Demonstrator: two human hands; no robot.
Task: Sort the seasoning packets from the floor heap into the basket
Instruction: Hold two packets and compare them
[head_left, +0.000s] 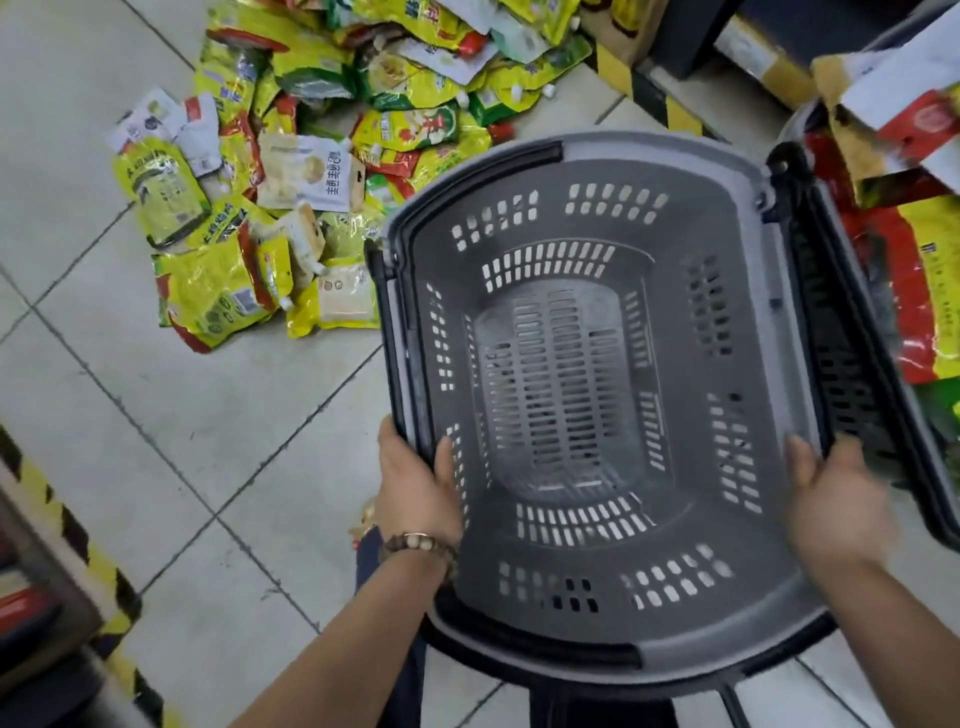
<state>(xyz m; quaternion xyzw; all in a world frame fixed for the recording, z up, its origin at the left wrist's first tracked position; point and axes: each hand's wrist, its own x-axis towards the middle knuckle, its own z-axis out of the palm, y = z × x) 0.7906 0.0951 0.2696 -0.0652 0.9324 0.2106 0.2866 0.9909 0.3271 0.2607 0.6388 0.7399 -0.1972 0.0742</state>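
A grey slotted plastic basket (675, 150) fills the middle of the head view, held above the floor, with nothing inside it. My left hand (415, 488) grips its left rim, thumb inside the wall. My right hand (831, 504) grips the right rim, thumb over the edge; it is blurred. A heap of seasoning packets (311, 130), mostly yellow with some white and red, lies on the tiled floor beyond the basket, to the upper left.
A second dark basket (852, 395) sits right of the grey one, with red and yellow bags (930, 270) past it. Black-and-yellow hazard tape (104, 571) edges a shelf base at the lower left. Cardboard boxes (639, 26) stand at the top.
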